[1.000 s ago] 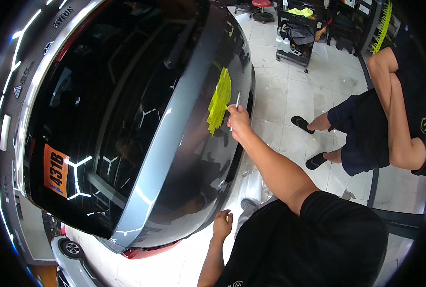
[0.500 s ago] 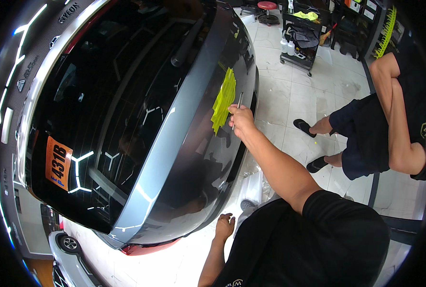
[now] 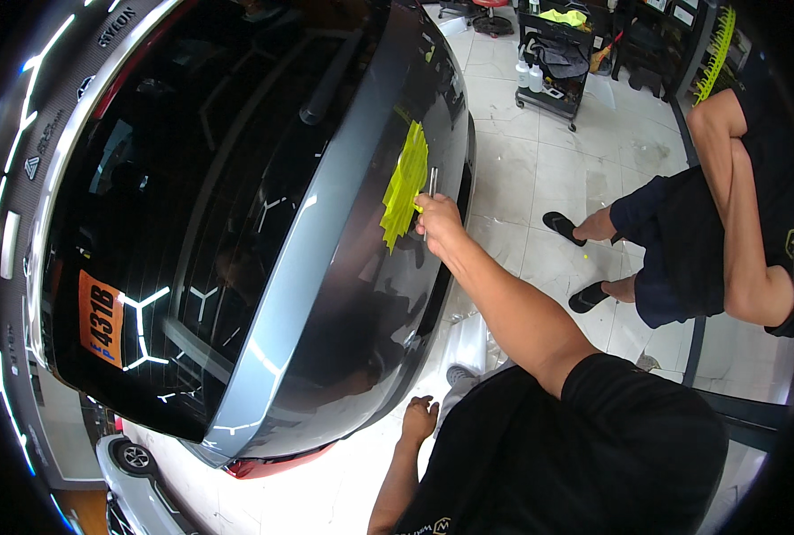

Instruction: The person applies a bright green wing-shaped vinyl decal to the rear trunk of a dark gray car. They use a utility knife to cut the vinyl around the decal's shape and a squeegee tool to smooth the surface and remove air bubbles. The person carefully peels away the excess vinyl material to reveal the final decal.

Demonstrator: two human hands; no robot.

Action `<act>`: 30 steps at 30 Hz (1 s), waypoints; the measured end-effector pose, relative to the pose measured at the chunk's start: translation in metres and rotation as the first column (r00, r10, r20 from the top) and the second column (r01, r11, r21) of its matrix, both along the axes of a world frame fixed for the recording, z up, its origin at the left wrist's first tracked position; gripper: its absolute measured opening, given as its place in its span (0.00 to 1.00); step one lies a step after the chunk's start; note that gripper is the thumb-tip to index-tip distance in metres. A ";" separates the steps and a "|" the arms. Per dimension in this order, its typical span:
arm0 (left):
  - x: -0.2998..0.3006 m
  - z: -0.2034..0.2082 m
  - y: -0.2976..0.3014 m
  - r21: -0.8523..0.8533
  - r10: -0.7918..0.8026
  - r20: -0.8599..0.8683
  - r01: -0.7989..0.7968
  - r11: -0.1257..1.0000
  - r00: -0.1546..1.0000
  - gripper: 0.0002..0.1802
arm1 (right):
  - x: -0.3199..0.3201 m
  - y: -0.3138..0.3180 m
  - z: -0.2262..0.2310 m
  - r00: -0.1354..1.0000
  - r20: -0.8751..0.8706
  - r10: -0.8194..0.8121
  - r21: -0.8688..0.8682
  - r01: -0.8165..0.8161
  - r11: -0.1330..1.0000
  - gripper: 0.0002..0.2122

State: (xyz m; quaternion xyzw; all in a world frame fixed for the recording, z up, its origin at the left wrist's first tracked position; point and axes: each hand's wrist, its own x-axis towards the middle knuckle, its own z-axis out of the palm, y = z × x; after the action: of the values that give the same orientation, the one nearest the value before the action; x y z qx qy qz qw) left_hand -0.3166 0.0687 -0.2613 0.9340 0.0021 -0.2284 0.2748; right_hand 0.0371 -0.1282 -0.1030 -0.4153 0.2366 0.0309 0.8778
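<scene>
Yellow-green masking tape (image 3: 406, 183), laid in overlapping strips, covers a patch on the grey car's rear panel (image 3: 339, 357). My right hand (image 3: 438, 221) is closed around a slim silver metal tool (image 3: 434, 178) whose upper end sticks up past the fingers. That hand is at the right edge of the tape, close to the panel; whether the tool touches it I cannot tell. My left hand (image 3: 420, 419) hangs low beside my body, below the car's rear edge, holding nothing, its fingers loosely bent and apart.
The car's dark rear window (image 3: 210, 205) bears an orange plate (image 3: 101, 319). On the right stands another person (image 3: 682, 232) with crossed arms. A black trolley (image 3: 553, 76) with bottles and cloths is at the back. A white car (image 3: 138, 481) shows at lower left.
The car, tape and trolley have shifted slightly left in view. My right hand has moved a little left and up with the tool, staying beside the tape. The left hand hardly moved.
</scene>
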 end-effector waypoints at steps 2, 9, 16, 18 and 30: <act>0.002 0.001 -0.002 -0.023 -0.005 0.020 0.005 1.000 1.000 0.17 | -0.009 0.003 0.002 1.000 0.005 -0.011 0.041 0.010 0.999 0.04; 0.015 -0.004 0.009 -0.030 0.000 0.093 0.003 1.000 0.996 0.17 | -0.010 0.002 0.006 1.000 0.008 0.011 0.061 -0.011 0.998 0.03; 0.016 0.007 0.006 0.004 -0.020 -0.004 0.020 1.000 1.000 0.18 | -0.003 0.011 -0.017 0.992 0.112 -0.059 -0.131 0.074 0.989 0.06; 0.014 0.007 0.004 0.013 -0.041 -0.004 0.042 0.999 0.999 0.18 | -0.010 0.013 -0.016 0.988 0.140 -0.068 -0.073 0.079 0.994 0.06; 0.013 0.008 0.014 0.068 -0.043 -0.010 0.043 0.997 0.999 0.18 | 0.011 0.016 -0.025 0.989 0.108 -0.106 -0.251 0.130 0.959 0.08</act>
State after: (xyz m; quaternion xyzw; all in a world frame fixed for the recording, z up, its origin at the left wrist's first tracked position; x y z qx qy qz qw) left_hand -0.3040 0.0832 -0.2532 0.9417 -0.0090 -0.2379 0.2377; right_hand 0.0486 -0.1124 -0.1281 -0.5119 0.2219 -0.0720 0.8268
